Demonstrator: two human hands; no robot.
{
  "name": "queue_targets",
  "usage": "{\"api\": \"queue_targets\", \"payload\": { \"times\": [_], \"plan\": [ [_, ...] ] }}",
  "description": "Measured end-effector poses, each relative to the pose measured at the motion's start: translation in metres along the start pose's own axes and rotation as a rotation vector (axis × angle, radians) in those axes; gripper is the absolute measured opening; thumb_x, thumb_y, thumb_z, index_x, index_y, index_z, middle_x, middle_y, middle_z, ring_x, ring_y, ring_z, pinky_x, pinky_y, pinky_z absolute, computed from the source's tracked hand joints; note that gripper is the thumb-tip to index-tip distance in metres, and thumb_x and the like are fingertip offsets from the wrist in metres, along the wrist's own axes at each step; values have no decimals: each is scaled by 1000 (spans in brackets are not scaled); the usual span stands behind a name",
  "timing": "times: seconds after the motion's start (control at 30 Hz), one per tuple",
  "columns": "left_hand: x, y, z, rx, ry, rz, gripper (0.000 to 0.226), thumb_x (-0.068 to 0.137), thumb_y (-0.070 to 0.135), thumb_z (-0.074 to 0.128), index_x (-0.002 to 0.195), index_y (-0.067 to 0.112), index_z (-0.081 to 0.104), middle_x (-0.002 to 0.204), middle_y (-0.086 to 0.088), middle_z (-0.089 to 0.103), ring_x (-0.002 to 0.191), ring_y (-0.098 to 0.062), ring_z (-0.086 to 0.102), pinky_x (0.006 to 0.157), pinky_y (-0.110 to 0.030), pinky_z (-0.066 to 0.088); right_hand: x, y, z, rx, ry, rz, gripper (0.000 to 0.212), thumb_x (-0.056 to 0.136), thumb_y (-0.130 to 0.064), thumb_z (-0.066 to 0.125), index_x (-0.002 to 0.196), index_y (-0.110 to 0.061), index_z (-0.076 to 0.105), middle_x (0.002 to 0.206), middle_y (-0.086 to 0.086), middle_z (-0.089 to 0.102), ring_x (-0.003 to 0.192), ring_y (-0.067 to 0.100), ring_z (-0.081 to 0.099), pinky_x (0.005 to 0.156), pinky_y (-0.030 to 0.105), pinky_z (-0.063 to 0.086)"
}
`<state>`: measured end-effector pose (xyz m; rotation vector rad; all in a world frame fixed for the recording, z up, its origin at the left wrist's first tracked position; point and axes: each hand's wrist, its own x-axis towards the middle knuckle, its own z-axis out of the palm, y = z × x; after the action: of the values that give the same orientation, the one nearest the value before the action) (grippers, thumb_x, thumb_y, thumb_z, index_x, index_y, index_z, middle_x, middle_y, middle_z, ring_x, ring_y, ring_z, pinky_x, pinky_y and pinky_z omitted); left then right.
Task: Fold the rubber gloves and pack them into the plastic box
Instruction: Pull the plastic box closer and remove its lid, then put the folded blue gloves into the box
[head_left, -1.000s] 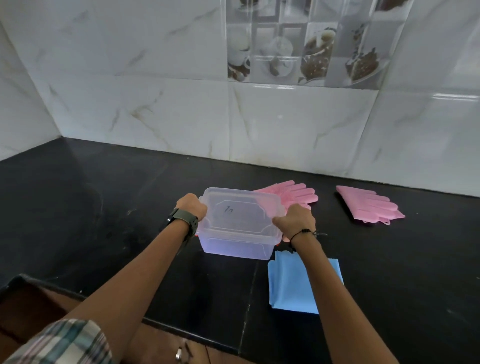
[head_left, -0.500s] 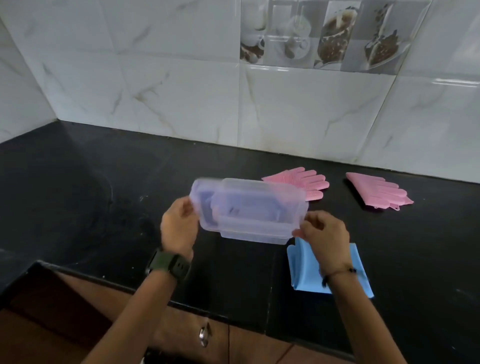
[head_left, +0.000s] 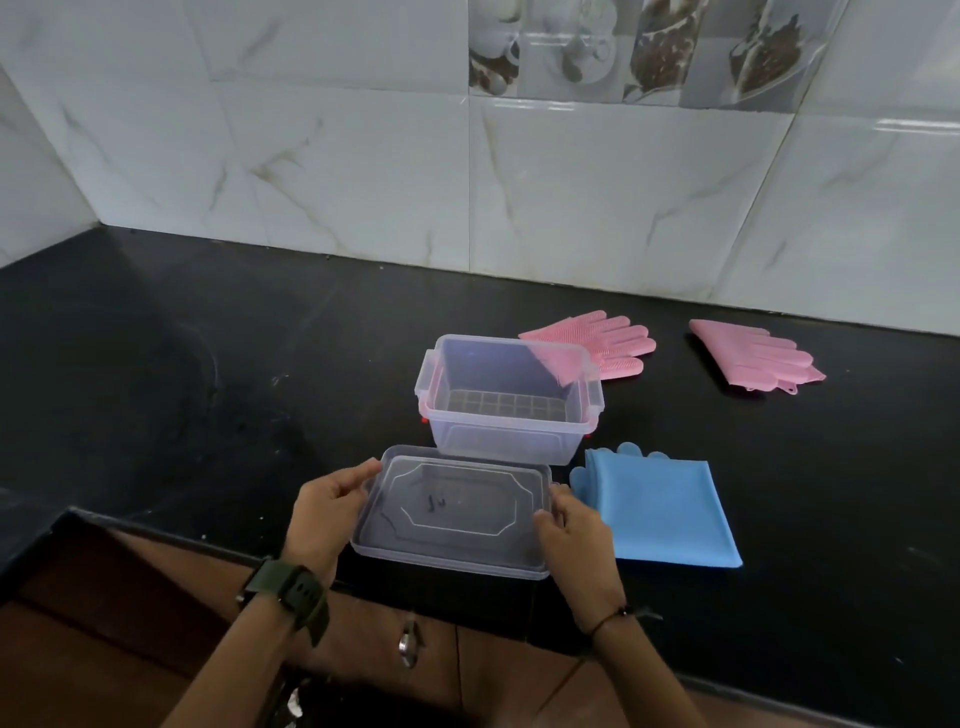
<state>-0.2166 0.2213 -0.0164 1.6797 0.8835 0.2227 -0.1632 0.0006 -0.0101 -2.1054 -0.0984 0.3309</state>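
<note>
I see the lid (head_left: 451, 512) off the plastic box (head_left: 506, 400) now, where half a second ago it was only tipping up from the left end and a second ago it sat closed between both hands; my view has also dropped lower and nearer. Nearest, the left hand (head_left: 324, 517) pinches the lid's left edge, thumb on top, and the right hand (head_left: 574, 525) pinches its right edge; the lid is level at the front edge of the black worktop (head_left: 208, 364), though I cannot tell whether it rests there or is held just above. Just right of it lies one blue glove (head_left: 662, 506), folded flat, fingertips pointing away from me; just behind the lid stands the one box, open and empty, a grid pattern on its floor. Farther back lie two pink gloves, unfolded: one pink glove (head_left: 605, 343) touching the box's far right corner, a second pink glove (head_left: 753, 356) well apart to the right; three gloves in all, none in the box.
</note>
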Motion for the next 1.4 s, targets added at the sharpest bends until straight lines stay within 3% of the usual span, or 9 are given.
{"api": "queue_targets", "payload": {
  "times": [0.27,0.37,0.47,0.6,0.7,0.83,1.07,1.27,1.4],
  "plan": [
    [-20,5,24,505,42,242,20,93,3,42,101,6,59,111,-13,65,97,-20,61,51,-11,38,-1,-5,15,-207,-104,-28,49,89,-18,53,132,-2,36,148,15,28,131,27,40,110,41,37],
    [-27,8,28,558,39,230,19,91,2,44,106,2,57,116,-17,62,110,-30,59,75,-25,53,-3,-2,20,-332,-110,-24,64,91,-22,50,143,1,20,156,17,12,143,28,18,118,39,21],
    [-35,14,34,701,33,381,37,89,-1,44,125,1,53,133,-18,52,126,-29,46,111,-34,34,-12,-6,16,-354,-119,-101,66,93,-24,47,146,-3,15,158,13,9,146,25,7,120,35,13],
    [-67,39,64,508,-68,512,30,90,1,49,116,1,63,118,-17,65,108,-26,59,91,-19,40,-24,-13,-21,-235,162,-285,45,90,-24,55,132,-9,45,137,11,50,125,23,46,106,28,36],
    [-91,54,107,456,-374,395,16,92,11,50,95,8,66,99,-17,63,95,-23,59,82,-20,41,-11,3,-76,-385,468,-254,39,88,-18,57,123,0,55,122,19,61,111,32,55,98,34,37],
    [-97,67,160,300,-480,127,17,89,25,57,91,9,62,104,-10,64,95,-22,62,85,-33,53,16,40,-133,-621,294,187,47,91,-39,48,115,2,53,112,21,59,102,32,55,91,41,42],
    [-85,75,196,410,-381,6,43,87,29,59,122,6,54,122,-14,60,108,-29,60,94,-37,51,37,61,-146,101,27,394,51,84,-42,60,109,1,56,99,14,62,86,27,64,56,34,57],
    [-76,82,202,400,-405,-79,42,88,19,59,126,5,47,124,-15,58,111,-31,58,96,-38,49,42,55,-150,299,-78,453,48,81,-23,68,119,2,53,117,17,62,101,31,62,92,49,52],
    [-78,87,192,82,-500,-334,39,86,13,62,122,3,49,99,-13,63,96,-29,61,88,-39,51,39,51,-156,433,-92,452,31,84,-12,64,109,5,56,93,14,66,80,27,64,70,41,56]
  ]
}}
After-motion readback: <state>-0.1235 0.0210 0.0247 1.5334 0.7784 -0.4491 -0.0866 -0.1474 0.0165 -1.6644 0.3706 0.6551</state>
